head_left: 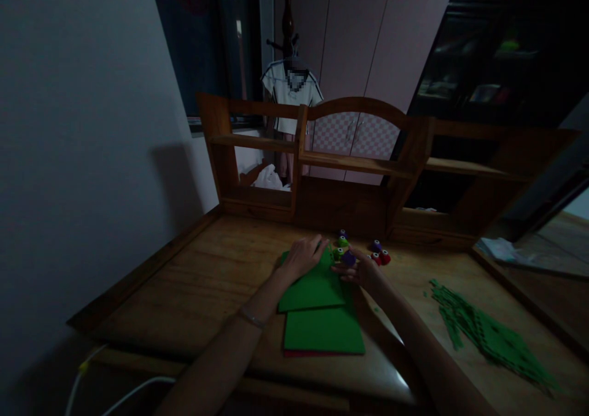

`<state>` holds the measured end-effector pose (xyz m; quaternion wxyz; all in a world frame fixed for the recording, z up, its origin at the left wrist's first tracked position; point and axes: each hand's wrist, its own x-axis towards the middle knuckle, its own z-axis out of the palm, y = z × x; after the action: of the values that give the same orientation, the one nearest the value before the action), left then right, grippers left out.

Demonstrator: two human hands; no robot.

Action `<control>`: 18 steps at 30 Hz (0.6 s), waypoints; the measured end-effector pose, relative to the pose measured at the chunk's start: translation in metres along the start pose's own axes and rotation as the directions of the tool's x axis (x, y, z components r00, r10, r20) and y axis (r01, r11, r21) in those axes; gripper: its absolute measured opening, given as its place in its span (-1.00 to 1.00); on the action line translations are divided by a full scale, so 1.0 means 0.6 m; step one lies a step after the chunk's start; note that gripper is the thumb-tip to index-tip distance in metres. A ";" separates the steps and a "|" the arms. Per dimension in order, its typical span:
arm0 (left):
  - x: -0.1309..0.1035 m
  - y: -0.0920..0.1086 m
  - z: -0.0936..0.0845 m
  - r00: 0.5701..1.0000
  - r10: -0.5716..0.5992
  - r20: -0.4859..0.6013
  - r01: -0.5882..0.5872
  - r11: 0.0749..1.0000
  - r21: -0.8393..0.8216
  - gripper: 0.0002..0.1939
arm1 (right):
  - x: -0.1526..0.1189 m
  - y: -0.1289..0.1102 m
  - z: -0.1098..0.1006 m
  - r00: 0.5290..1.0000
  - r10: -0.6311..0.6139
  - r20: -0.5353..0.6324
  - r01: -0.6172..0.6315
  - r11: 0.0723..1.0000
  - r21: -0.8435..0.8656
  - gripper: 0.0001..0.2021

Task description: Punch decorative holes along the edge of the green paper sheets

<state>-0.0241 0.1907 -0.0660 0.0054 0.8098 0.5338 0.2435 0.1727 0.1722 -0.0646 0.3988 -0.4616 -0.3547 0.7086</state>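
My left hand (304, 255) rests flat, fingers spread, on the far end of a green sheet (313, 287) that lies on the wooden desk. A second green sheet (324, 330) lies under it, nearer to me, with a red edge showing below. My right hand (361, 270) is curled around a small purple punch (348, 258) at the sheet's far right corner. Beside it stand small green punches (341, 242); red and purple punches (380, 255) sit just to the right.
A heap of punched green paper strips (488, 333) lies on the desk at the right. A wooden shelf unit (359, 164) runs along the desk's back edge. White cables (119, 394) hang at the front left. The room is dim.
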 end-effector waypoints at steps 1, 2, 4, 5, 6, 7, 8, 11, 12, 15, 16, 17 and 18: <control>0.000 0.000 0.000 1.000 -0.001 -0.006 0.001 1.000 -0.007 -0.54 | 0.000 -0.001 0.000 1.000 -0.005 -0.007 0.005 1.000 0.012 -0.69; 0.000 0.000 0.001 1.000 -0.002 -0.013 0.002 1.000 -0.012 -0.56 | -0.001 -0.001 0.000 1.000 -0.011 -0.011 0.011 1.000 0.022 -0.69; 0.000 0.000 0.002 1.000 -0.002 -0.031 0.001 1.000 -0.018 -0.59 | -0.001 -0.001 -0.001 0.999 -0.030 -0.024 0.030 0.999 0.036 -0.70; 0.000 0.000 0.002 0.999 -0.003 -0.039 0.002 1.000 -0.021 -0.60 | -0.001 -0.001 -0.001 0.999 -0.039 -0.035 0.040 0.998 0.038 -0.70; 0.000 0.000 0.002 0.999 -0.004 -0.042 0.003 1.000 -0.025 -0.61 | -0.001 -0.001 -0.001 0.998 -0.047 -0.043 0.048 0.998 0.038 -0.71; 0.001 0.000 0.001 0.999 -0.005 -0.043 0.004 1.000 -0.031 -0.62 | 0.000 -0.001 -0.002 0.998 -0.047 -0.047 0.049 0.998 0.039 -0.72; 0.001 0.000 0.001 0.999 -0.007 -0.042 0.005 0.999 -0.036 -0.63 | 0.000 0.000 -0.002 0.998 -0.046 -0.045 0.048 0.998 0.039 -0.73; 0.001 -0.002 0.003 0.999 0.004 -0.048 -0.007 0.999 -0.048 -0.64 | 0.002 0.003 -0.004 0.999 -0.038 -0.015 0.039 0.999 0.017 -0.72; 0.002 -0.002 0.004 0.998 0.011 -0.055 -0.014 0.999 -0.051 -0.64 | 0.002 0.004 -0.004 0.999 -0.038 -0.002 0.038 0.999 -0.001 -0.71; 0.003 -0.006 0.010 0.996 0.036 -0.076 -0.041 0.998 -0.054 -0.64 | 0.003 0.008 -0.005 0.999 -0.032 0.036 0.034 0.998 -0.044 -0.69; 0.004 -0.007 0.011 0.996 0.041 -0.079 -0.045 0.998 -0.051 -0.64 | 0.003 0.009 -0.005 0.999 -0.029 0.045 0.031 0.998 -0.051 -0.69; 0.004 -0.007 0.012 0.996 0.045 -0.082 -0.049 0.998 -0.047 -0.64 | 0.003 0.010 -0.005 0.998 -0.024 0.051 0.027 0.998 -0.059 -0.70; 0.004 -0.008 0.013 0.995 0.046 -0.084 -0.050 0.998 -0.040 -0.64 | 0.003 0.011 -0.005 0.998 -0.023 0.058 0.027 0.997 -0.069 -0.69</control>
<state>-0.0242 0.1968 -0.0730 -0.0058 0.8113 0.5087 0.2881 0.1734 0.1714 -0.0720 0.3810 -0.4504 -0.3963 0.7035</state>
